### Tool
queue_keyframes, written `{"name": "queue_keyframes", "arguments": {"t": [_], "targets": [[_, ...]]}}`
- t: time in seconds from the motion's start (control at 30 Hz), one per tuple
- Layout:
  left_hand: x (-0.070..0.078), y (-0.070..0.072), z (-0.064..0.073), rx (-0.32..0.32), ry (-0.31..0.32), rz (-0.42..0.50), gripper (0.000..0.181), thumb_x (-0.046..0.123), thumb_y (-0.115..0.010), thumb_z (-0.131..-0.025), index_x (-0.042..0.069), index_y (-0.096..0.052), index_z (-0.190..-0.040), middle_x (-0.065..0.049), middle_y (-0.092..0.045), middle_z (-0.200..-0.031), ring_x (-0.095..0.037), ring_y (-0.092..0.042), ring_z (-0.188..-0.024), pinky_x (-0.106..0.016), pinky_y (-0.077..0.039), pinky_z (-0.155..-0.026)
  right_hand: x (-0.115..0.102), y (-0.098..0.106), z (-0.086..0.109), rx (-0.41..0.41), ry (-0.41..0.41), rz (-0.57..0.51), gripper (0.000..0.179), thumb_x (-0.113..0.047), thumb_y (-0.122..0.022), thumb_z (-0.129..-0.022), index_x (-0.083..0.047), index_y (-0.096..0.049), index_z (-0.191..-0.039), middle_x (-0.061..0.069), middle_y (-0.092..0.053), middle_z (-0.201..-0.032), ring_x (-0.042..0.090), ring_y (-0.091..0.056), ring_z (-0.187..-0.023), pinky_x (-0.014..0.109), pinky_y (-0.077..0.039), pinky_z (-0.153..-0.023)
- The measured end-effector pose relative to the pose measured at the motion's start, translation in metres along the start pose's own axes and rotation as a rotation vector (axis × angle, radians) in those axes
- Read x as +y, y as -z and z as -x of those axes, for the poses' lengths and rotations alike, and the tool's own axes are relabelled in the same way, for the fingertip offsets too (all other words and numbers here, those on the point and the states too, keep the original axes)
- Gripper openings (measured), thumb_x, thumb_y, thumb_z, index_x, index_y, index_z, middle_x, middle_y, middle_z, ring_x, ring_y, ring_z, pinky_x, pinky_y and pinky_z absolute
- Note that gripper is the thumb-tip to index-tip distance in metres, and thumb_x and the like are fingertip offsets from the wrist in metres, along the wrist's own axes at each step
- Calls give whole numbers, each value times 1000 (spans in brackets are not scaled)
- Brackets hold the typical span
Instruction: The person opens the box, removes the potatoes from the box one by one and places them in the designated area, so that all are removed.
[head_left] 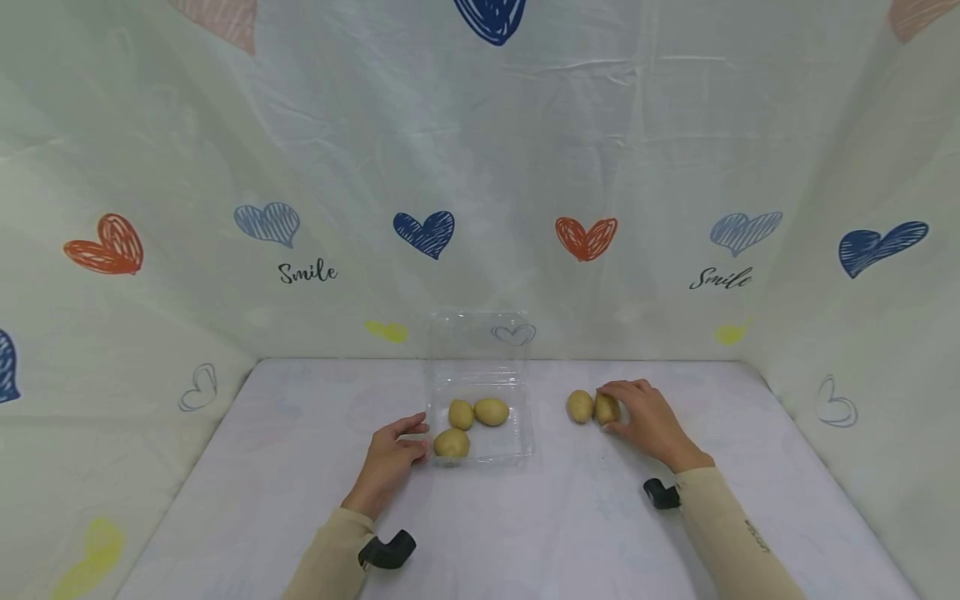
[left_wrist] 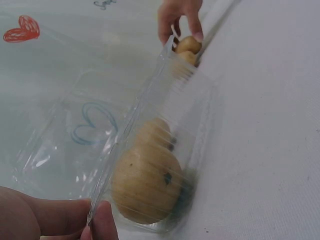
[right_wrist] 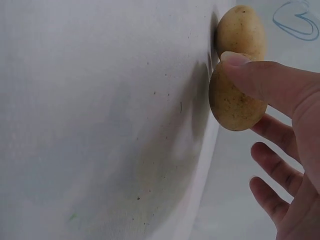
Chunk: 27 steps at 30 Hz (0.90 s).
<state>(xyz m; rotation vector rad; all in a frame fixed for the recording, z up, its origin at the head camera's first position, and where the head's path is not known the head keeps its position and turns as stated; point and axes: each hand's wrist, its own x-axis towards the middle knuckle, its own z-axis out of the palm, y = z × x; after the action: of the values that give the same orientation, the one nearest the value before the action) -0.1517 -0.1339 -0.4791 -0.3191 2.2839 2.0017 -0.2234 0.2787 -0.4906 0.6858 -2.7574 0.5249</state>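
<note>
A clear plastic clamshell box stands on the table with its lid raised at the back. Inside lie three potatoes: a large one at the front left, a small one behind it and an oval one to the right. At the box's left side my left hand pinches the rim between thumb and finger, as the left wrist view shows. To the right of the box, my right hand grips a potato between thumb and fingers. Another potato sits right beside the gripped one.
A pale cloth covers the table. Behind it hangs a light curtain printed with hearts and "Smile" lettering, close to the raised lid. Small dark specks dot the cloth near the right hand.
</note>
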Motion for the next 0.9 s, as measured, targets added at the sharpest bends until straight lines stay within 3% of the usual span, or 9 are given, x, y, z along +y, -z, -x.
{"name": "queue_keyframes", "arguments": {"t": [0.33,0.9], "targets": [[0,0,0,-2,-3,8,50,-13,-63,-95,-13,-55,-144,-28,-61,-130,-13,-64,-86,-23,-57,-74,3,-4,0,-48,-35,-25,59,-7,-94,-78,1,-69,-131,19,-69,-133,40,-60,-118,59,-50,-101],[-2,-1,-1,-8,-15,21,49,-14,-63,-96,-14,-54,-144,-30,-61,-130,-12,-64,-86,-22,-58,-74,-9,-1,-2,-56,-50,-54,57,-7,-91,-81,3,-67,-132,23,-66,-136,44,-59,-120,62,-50,-102]]}}
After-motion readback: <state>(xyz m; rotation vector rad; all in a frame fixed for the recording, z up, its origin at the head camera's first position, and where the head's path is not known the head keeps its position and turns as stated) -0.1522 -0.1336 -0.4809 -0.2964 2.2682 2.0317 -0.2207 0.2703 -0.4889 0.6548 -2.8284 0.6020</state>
